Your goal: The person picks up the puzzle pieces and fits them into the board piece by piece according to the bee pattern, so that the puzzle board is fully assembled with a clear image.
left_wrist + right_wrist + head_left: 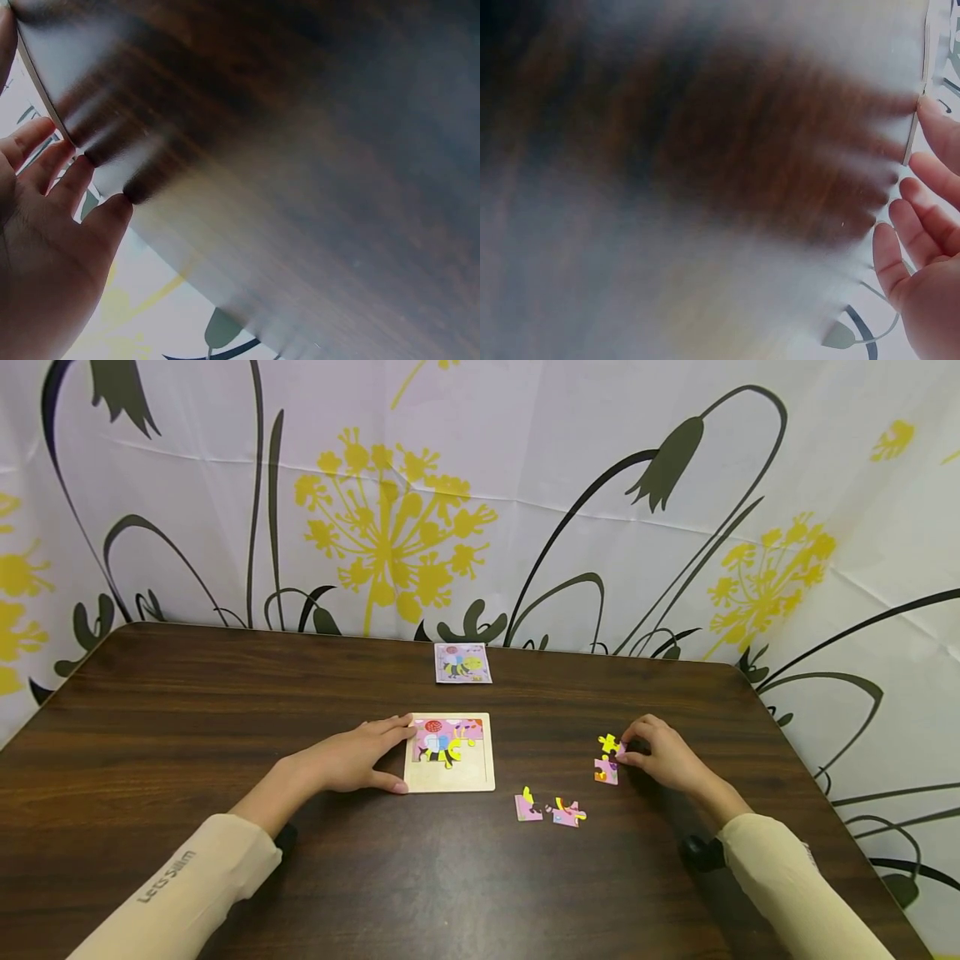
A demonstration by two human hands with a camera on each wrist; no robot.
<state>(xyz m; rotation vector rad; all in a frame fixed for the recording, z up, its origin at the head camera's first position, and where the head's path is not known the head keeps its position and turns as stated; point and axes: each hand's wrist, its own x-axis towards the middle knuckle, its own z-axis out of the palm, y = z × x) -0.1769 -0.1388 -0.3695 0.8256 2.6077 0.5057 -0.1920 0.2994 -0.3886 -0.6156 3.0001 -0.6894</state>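
My left hand [341,760] rests along the left side of a wooden puzzle board [487,772]. Its thumb touches the lower left corner and its fairly straight fingers lie by the upper left. Pink and yellow bee pieces [447,739] fill the board's upper part, with bare wood below. To the right, my right hand [667,764] pinches the right side of a pink puzzle piece [621,748] between thumb and index finger. That piece overlaps a yellow piece [608,742] and lies close to a pink piece with orange [606,772].
Two more pink puzzle pieces, one with a yellow tip [528,807] and one with a red and yellow curve [567,813], lie right of the board's lower edge. A bee picture card [462,663] lies behind the board. A flowered cloth [555,485] hangs behind the dark wooden table [405,893].
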